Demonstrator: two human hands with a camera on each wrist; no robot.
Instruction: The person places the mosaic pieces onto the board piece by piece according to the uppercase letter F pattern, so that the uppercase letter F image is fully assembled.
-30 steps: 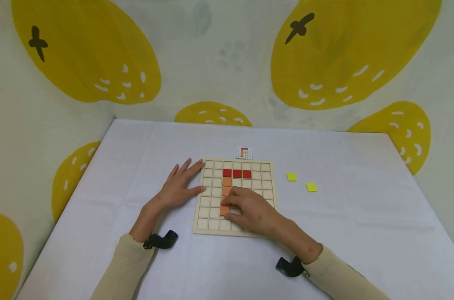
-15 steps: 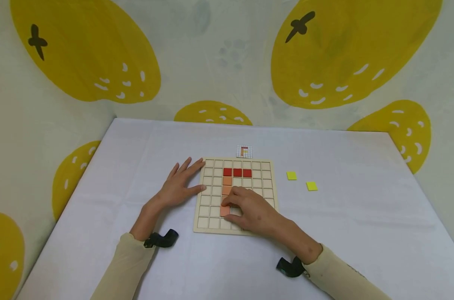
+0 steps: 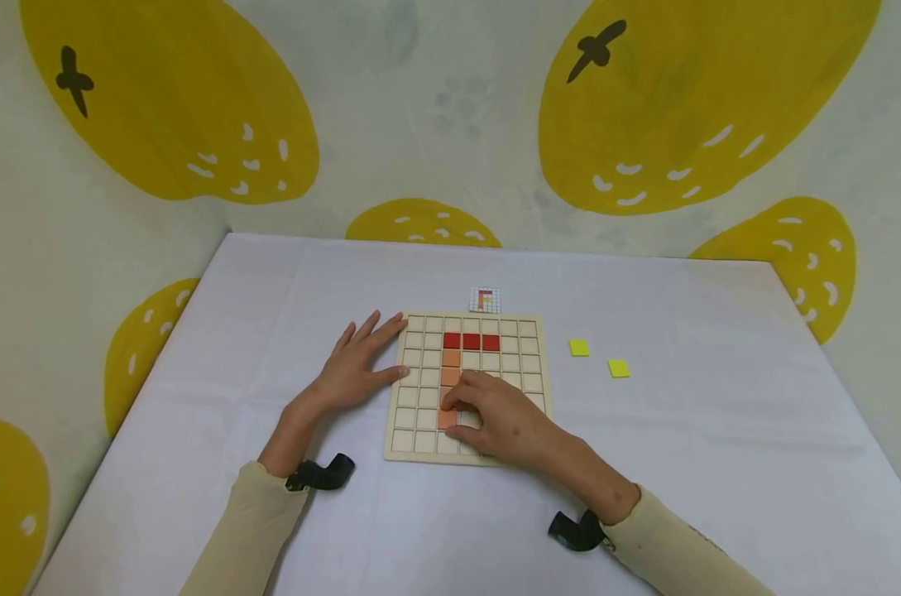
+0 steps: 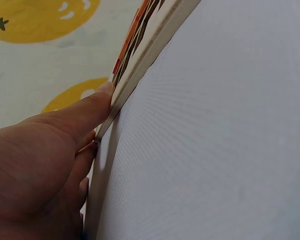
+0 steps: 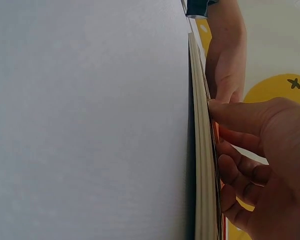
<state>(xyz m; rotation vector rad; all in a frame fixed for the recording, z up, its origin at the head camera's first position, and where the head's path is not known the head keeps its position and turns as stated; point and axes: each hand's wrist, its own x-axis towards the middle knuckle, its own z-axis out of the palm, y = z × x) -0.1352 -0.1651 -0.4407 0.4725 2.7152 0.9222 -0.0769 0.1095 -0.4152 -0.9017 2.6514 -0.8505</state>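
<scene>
A pale wooden grid board (image 3: 413, 455) lies on the table. Three red tiles (image 3: 471, 341) form a row in its upper part, with a column of orange tiles (image 3: 450, 377) running down from the leftmost. My right hand (image 3: 505, 418) pinches the lowest orange tile (image 3: 447, 420) between thumb and fingers, over its cell. Part of the column and several cells are hidden beneath this hand. My left hand (image 3: 357, 372) has its fingers spread, thumb and fingertip touching the board's left edge; the left wrist view shows the thumb (image 4: 97, 102) against the rim.
Two yellow tiles (image 3: 579, 348) lie apart on the white cloth (image 3: 681, 463) right of the board. A small printed pattern card (image 3: 485, 300) lies just beyond the board's far edge. Behind the table stands a wall with yellow fruit shapes.
The right hand has barely shifted and still holds the orange tile in the same cell. The left hand stays at the board's edge. The whole view has drifted slightly upward.
</scene>
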